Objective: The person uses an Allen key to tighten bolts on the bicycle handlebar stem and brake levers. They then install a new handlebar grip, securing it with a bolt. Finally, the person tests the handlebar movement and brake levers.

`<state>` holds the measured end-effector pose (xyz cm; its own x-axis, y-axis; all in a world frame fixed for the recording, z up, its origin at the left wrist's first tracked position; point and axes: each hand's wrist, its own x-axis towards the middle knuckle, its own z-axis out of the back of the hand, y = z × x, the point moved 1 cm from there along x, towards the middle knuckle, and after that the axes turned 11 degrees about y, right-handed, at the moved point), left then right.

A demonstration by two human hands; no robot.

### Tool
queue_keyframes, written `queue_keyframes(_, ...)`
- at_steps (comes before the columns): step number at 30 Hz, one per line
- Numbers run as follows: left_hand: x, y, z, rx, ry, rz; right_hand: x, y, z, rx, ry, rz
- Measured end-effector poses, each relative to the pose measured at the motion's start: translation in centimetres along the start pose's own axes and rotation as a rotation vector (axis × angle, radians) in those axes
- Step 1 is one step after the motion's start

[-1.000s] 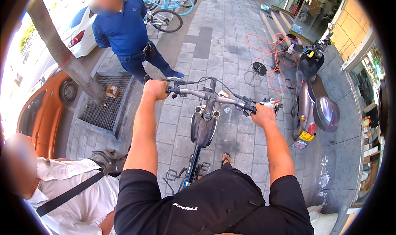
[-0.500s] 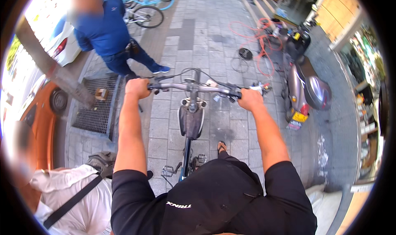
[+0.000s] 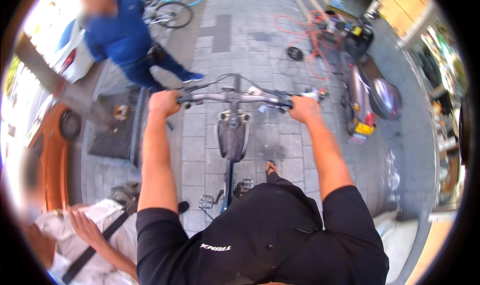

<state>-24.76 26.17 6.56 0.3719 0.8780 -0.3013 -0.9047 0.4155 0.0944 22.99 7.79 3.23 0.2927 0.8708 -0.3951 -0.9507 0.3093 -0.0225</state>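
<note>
I stand over a bicycle, with my arms stretched forward to its handlebar [image 3: 212,97]. My left hand [image 3: 164,103] is wrapped round the left grip, and my right hand [image 3: 304,109] round the right grip. Cables loop up in front of the stem. Below the bar sits a dark saddle or bag-like part [image 3: 233,137], in line with the blue-black frame [image 3: 228,182]. A pedal [image 3: 207,201] sticks out at the left of the crank. My sandalled foot [image 3: 271,167] is on the paving right of the bike. The front wheel is mostly hidden.
A person in blue [image 3: 120,32] stands ahead left; another in a light shirt [image 3: 112,230] is close at my left. A scooter [image 3: 364,97] stands right, near an orange hose [image 3: 316,40]. A tree trunk [image 3: 60,87] rises from a grate [image 3: 112,147], beside an orange car [image 3: 50,157].
The view has shifted slightly. My hands stay round the grips. The person at my left has raised a hand in front of the chest.
</note>
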Motion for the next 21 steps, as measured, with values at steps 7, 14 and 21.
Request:
queue_keyframes(7, 0.5, 1.6, -1.4, 0.014, 0.017, 0.022, -1.2, 1.8, 0.9, -0.027, -0.041, 0.014)
queue_keyframes(14, 0.2, 1.6, -1.5, 0.001, 0.009, 0.038, -1.3, 2.0, 1.5, -0.028, -0.012, 0.04)
queue_keyframes(21, 0.0, 1.3, -1.3, 0.011, 0.023, 0.022, -0.9, 0.4, -0.5, -0.022, -0.129, 0.182)
